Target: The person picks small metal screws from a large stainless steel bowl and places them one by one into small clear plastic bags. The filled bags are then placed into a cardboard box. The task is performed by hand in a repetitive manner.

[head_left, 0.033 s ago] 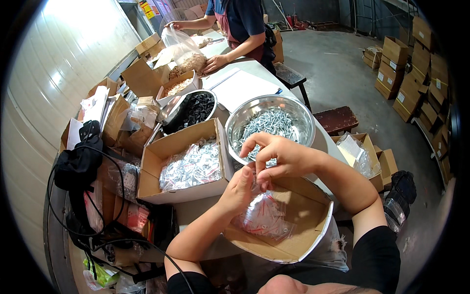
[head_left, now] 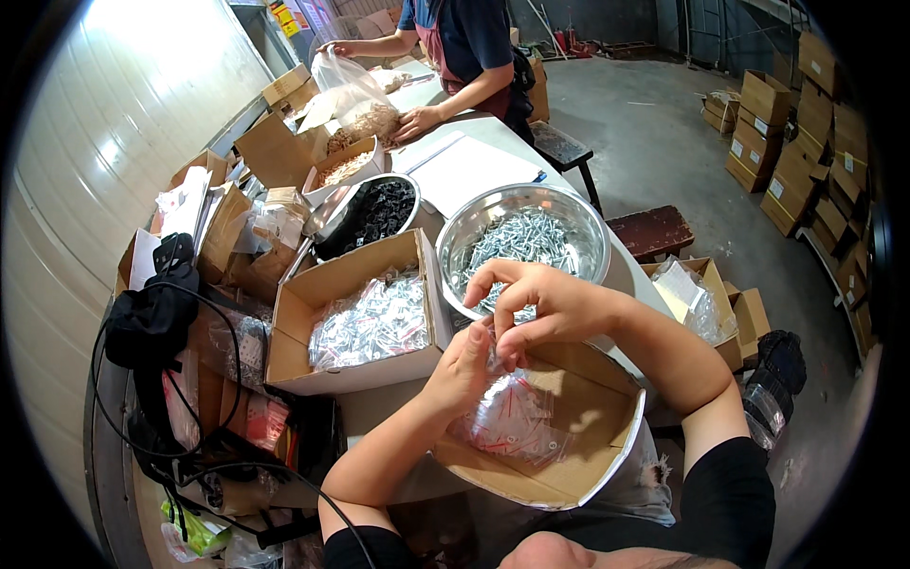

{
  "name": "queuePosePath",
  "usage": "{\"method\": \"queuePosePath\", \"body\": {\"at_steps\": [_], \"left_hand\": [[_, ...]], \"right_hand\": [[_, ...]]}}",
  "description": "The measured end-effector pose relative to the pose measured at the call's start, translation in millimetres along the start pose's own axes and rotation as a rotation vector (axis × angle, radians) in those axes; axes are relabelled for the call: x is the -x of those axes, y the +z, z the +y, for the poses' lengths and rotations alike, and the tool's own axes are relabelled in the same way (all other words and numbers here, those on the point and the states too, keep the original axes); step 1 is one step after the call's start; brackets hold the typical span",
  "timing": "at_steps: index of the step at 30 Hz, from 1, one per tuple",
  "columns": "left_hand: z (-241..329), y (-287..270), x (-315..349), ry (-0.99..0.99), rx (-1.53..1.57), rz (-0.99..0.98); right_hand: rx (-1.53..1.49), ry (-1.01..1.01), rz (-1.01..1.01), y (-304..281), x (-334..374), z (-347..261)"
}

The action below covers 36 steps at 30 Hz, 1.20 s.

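Observation:
My left hand is closed, thumb up, on a small clear plastic bag that is mostly hidden by my fingers. Meeting it from the right, my right hand has its fingers curled and pressed together at the top of the same bag. Below both hands, a shallow cardboard tray holds several flat clear bags with red marks. Just beyond my right hand stands a steel bowl of loose silver screws. An open carton to the left contains many filled bags.
A dark oval bowl of black parts and a box of tan pieces stand farther back. Across the table, a co-worker handles a large plastic bag. Black cables hang at left; stools and stacked cartons stand right.

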<state>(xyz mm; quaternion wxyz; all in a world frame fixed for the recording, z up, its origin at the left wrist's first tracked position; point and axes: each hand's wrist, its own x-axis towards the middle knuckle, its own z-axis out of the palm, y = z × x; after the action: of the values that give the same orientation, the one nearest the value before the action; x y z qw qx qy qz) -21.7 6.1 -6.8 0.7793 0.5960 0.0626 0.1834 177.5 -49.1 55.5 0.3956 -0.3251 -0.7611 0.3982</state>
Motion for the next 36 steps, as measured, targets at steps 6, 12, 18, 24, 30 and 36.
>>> {"method": "queuePosePath", "body": {"at_steps": [6, 12, 18, 24, 30, 36], "left_hand": [[0.5, 17.8, -10.2, 0.085, -0.047, 0.332], [2.0, 16.5, -6.6, 0.314, -0.086, 0.384], [8.5, 21.6, -6.5, 0.372, -0.226, 0.517], [9.9, 19.9, -2.8, 0.331, -0.282, 0.52], [5.6, 14.8, -2.9, 0.366, -0.613, 0.509], [12.3, 24.4, -0.4, 0.359, -0.608, 0.514]], "right_hand": [[0.336, -0.152, 0.186, -4.4, -2.8, 6.6], [0.277, -0.119, 0.208, -11.4, -2.9, 3.8], [0.291, -0.015, 0.2, -7.4, -2.4, 1.3], [0.276, -0.006, 0.184, -5.5, -3.2, 0.2], [0.337, -0.066, 0.095, -4.3, -3.4, 8.5], [0.2, 0.009, 0.019, -4.0, -4.2, 10.0]]}}
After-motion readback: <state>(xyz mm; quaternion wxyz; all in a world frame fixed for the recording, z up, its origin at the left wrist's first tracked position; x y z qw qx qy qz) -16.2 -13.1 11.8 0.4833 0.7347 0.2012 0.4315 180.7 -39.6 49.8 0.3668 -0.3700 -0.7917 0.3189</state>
